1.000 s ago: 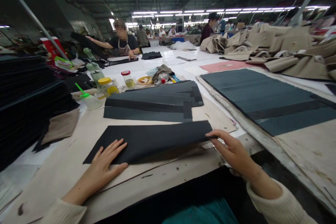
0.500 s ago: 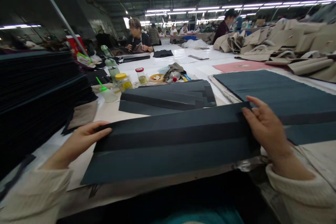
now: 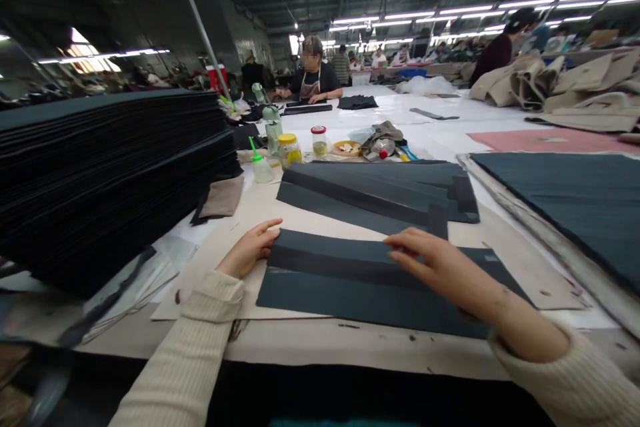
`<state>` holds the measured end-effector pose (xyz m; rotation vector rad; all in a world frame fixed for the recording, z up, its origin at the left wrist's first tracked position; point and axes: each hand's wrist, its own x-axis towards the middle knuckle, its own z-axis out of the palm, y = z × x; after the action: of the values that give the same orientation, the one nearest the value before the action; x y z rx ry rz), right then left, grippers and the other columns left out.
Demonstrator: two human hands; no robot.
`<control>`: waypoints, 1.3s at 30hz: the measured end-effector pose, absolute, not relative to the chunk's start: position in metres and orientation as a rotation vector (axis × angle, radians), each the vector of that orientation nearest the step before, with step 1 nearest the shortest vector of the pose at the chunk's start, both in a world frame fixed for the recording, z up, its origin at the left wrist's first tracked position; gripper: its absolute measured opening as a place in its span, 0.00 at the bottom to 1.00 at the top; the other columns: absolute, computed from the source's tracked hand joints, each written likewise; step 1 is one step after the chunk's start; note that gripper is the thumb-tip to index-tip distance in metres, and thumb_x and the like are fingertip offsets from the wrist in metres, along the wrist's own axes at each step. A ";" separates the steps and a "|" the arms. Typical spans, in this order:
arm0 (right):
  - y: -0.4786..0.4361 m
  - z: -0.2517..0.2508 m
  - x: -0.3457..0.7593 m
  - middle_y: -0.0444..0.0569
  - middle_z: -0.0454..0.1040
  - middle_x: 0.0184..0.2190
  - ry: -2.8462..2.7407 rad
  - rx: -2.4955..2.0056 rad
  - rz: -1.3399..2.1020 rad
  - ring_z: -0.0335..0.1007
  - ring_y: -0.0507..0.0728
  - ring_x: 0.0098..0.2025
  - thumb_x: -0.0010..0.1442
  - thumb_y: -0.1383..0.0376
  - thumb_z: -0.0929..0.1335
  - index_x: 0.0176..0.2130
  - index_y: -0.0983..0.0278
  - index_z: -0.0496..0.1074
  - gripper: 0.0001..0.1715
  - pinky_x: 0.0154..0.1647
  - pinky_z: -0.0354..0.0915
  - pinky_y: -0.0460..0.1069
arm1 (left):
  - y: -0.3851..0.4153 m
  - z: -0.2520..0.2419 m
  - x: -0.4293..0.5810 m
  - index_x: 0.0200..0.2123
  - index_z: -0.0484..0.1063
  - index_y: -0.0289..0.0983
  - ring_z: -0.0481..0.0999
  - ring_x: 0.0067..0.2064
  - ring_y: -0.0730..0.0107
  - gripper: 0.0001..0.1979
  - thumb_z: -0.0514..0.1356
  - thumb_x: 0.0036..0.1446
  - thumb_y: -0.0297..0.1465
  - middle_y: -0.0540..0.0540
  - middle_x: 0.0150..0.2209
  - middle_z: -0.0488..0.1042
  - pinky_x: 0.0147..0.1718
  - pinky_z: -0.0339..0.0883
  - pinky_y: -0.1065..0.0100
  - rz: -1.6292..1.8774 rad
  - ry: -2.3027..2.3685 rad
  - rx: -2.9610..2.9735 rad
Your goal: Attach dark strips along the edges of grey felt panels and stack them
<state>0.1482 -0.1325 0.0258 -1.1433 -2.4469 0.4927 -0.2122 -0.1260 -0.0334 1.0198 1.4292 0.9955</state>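
Observation:
A dark folded fabric piece (image 3: 350,290) lies flat on the beige work board (image 3: 505,267) in front of me. My left hand (image 3: 250,248) rests at its left end, fingers curled loosely against the edge. My right hand (image 3: 430,260) lies palm down on top of the piece near its middle, fingers stretched out flat. Just beyond it sits a fanned pile of similar dark pieces (image 3: 375,190).
A tall stack of black sheets (image 3: 110,167) fills the left side. Jars and a squeeze bottle (image 3: 287,150) stand behind the pile. A large dark cloth (image 3: 575,200) lies on the right. Beige fabric heaps (image 3: 565,90) and other people, one seated person (image 3: 313,77), are farther back.
The dark piece, lifted between both hands half a second ago, now lies flat on the board. My right hand moved from its right end onto its top; my view has turned left.

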 end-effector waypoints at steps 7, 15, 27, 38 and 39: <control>-0.111 0.010 0.003 0.48 0.68 0.35 -2.534 -0.744 0.652 0.65 0.52 0.36 0.56 0.66 0.65 0.44 0.64 0.69 0.15 0.40 0.61 0.47 | -0.131 -0.033 -0.206 0.54 0.58 0.40 0.72 0.28 0.74 0.29 0.62 0.49 0.34 0.48 0.33 0.73 0.25 0.63 0.75 1.060 1.213 0.954; -0.102 -0.019 -0.042 0.47 0.65 0.35 -2.500 -0.630 0.706 0.63 0.52 0.37 0.53 0.69 0.67 0.34 0.65 0.70 0.05 0.41 0.60 0.47 | -0.128 -0.037 -0.204 0.54 0.58 0.37 0.69 0.25 0.79 0.29 0.62 0.48 0.31 0.49 0.29 0.70 0.23 0.59 0.77 1.091 1.174 0.980; -0.105 -0.046 -0.029 0.48 0.67 0.33 -2.546 -0.572 0.585 0.63 0.51 0.34 0.57 0.70 0.62 0.34 0.66 0.67 0.05 0.38 0.61 0.46 | -0.130 -0.045 -0.199 0.53 0.62 0.36 0.61 0.24 0.76 0.24 0.55 0.51 0.34 0.55 0.21 0.61 0.24 0.55 0.73 0.866 1.611 1.751; -0.118 -0.027 0.010 0.49 0.69 0.33 -2.757 -0.291 0.607 0.62 0.52 0.36 0.57 0.73 0.60 0.33 0.65 0.69 0.10 0.39 0.60 0.47 | -0.134 -0.045 -0.194 0.50 0.65 0.42 0.63 0.26 0.73 0.18 0.51 0.55 0.35 0.52 0.25 0.63 0.27 0.56 0.72 0.703 1.674 1.977; -0.119 -0.025 0.020 0.49 0.69 0.33 -2.758 -0.268 0.660 0.62 0.52 0.37 0.58 0.73 0.60 0.34 0.64 0.69 0.10 0.41 0.60 0.47 | -0.134 -0.044 -0.194 0.50 0.65 0.42 0.63 0.27 0.72 0.18 0.51 0.55 0.36 0.52 0.25 0.63 0.28 0.56 0.72 0.693 1.675 1.983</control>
<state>0.0205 -0.1187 -0.0252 -0.2681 -2.7580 0.6597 -0.1941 -0.1337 -0.0442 1.9833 1.6755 0.6925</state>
